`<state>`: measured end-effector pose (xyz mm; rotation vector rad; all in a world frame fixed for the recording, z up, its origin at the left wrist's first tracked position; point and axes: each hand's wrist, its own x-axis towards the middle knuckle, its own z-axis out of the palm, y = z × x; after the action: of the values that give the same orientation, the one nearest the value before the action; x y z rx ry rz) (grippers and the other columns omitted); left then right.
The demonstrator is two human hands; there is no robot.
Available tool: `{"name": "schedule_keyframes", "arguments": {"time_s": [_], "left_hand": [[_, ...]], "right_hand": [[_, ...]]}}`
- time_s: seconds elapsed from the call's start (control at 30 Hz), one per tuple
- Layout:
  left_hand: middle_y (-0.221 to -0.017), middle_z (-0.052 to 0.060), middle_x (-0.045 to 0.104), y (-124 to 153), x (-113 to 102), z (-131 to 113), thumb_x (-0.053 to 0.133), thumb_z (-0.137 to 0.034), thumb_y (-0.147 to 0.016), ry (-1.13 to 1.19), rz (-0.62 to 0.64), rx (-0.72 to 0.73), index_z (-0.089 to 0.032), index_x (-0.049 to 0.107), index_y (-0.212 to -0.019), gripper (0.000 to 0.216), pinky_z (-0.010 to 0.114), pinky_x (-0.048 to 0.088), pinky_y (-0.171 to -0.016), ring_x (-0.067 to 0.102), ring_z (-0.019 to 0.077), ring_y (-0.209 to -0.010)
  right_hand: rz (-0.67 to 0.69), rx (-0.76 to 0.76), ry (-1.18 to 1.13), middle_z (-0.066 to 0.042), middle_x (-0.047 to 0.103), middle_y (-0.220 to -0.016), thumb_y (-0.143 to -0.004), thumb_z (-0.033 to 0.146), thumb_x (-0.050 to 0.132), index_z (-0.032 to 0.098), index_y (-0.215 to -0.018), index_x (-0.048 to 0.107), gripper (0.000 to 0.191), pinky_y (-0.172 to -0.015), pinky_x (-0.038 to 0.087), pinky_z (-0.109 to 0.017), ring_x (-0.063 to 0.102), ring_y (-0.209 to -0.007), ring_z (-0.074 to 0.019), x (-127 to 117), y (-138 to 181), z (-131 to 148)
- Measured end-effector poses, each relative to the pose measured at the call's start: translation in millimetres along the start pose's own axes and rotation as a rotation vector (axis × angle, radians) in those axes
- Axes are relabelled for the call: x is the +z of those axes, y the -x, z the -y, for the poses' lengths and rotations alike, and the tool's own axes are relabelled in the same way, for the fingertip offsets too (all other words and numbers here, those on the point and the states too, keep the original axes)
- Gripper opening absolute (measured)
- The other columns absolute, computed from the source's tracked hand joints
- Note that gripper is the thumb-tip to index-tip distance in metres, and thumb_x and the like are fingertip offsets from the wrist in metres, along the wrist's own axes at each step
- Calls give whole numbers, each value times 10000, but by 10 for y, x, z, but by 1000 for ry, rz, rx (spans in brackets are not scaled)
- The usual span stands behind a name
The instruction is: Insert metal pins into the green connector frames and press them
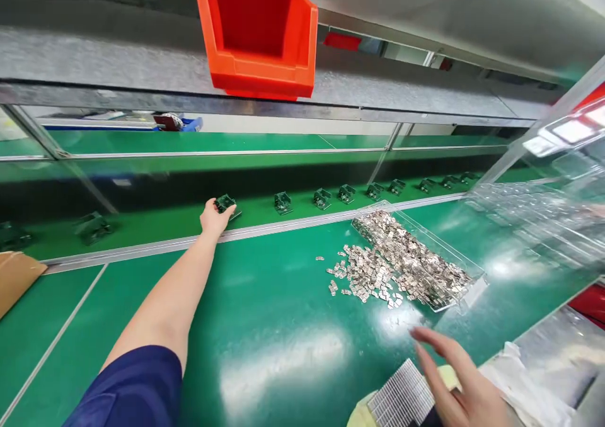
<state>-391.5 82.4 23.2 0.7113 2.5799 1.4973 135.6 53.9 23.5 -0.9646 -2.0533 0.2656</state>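
Note:
On the conveyor belt's near side, my left hand [216, 218] reaches far forward. Its thumb and fingers are closed round a small green circuit board assembly [225, 203]. At the lower right, slightly blurred, my right hand [460, 376] hovers with thumb and forefinger apart and nothing visible between them. Just left of it is a silver ribbed block [401, 394], partly covered by the hand, with pale yellow material [362, 413] beneath. Beyond that hand lie loose small metal pieces [366, 273], spilling beside a clear tray [437, 250] heaped with more of them.
Several similar board assemblies [283, 203] stand spaced along the green belt [253, 210]. A metal rail [278, 227] borders the green worktable [265, 288]. An orange bin [262, 74] sits on the shelf overhead. Clear plastic trays [543, 219] are at right, cardboard [19, 279] at left.

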Motion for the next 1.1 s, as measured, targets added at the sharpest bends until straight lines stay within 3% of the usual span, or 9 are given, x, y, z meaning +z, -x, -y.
{"name": "schedule_keyframes", "arguments": {"time_s": [0.17,0.27,0.37,0.47,0.53,0.67,0.8,0.97,1.1], "left_hand": [[-1429,182,459,-45,-51,326,662,-383,-775,-35,16,98,-111,382,-1368,710,400,368,-1076,445,292,-1315],[-1562,105,238,-84,-447,606,590,-424,-816,-147,-219,185,-151,401,-1359,637,477,215,-1158,175,339,-1443],[-1600,53,68,-197,-981,938,508,-485,-852,-319,-510,114,-164,353,-1368,628,578,131,-1144,30,406,-1448],[-1597,141,5,-345,-1405,1245,548,-449,-844,-411,-602,-25,-126,267,-1411,711,560,116,-1149,22,385,-1455],[-1565,241,99,-483,-1565,1425,589,-387,-832,-425,-610,-99,-85,260,-1419,737,568,213,-1121,134,386,-1442],[-1416,244,405,-749,-1656,1660,571,-330,-851,-420,-565,-137,-116,425,-1331,546,551,372,-1024,369,366,-1332],[-1298,195,501,-803,-1626,1653,514,-249,-868,-405,-569,-66,-134,609,-1080,259,499,385,-1005,449,326,-1250],[-1451,194,344,-495,-1548,1470,532,-298,-860,-427,-663,111,-133,651,-876,204,477,280,-1079,269,326,-1386],[-1390,162,445,143,-1322,1252,640,-283,-768,-461,-692,376,-164,648,-755,120,473,269,-1081,333,322,-1363]], "right_hand": [[372,-215,59,-72,695,-968,-950,287,455,233,-1040,665,235,-774,534,-399,642,-907,-253,961,-850,-3],[521,-286,174,-95,681,-1030,-896,202,490,189,-1065,667,244,-875,489,-422,604,-980,-270,1441,-1262,-28],[587,-322,204,-102,671,-897,-856,159,504,184,-916,696,202,-793,491,-379,615,-857,-263,1726,-1446,-42],[627,-356,216,-93,602,-685,-836,92,456,204,-698,656,267,-624,465,-324,605,-656,-231,1862,-1487,-90],[661,-348,246,-105,608,-688,-806,34,449,217,-682,629,286,-588,438,-320,606,-625,-228,1929,-1529,-143],[856,-254,369,-60,615,-683,-737,31,561,209,-641,526,206,-528,376,-293,591,-578,-212,2006,-1683,-95],[1029,-105,436,-28,627,-674,-727,42,575,199,-677,521,173,-531,335,-256,588,-612,-196,1986,-1785,149],[987,-76,468,-46,635,-683,-739,77,584,181,-698,578,112,-539,322,-262,610,-654,-217,1963,-1740,323],[964,-65,440,-62,646,-714,-729,93,608,165,-742,621,74,-561,334,-269,628,-710,-232,1927,-1668,378]]}}
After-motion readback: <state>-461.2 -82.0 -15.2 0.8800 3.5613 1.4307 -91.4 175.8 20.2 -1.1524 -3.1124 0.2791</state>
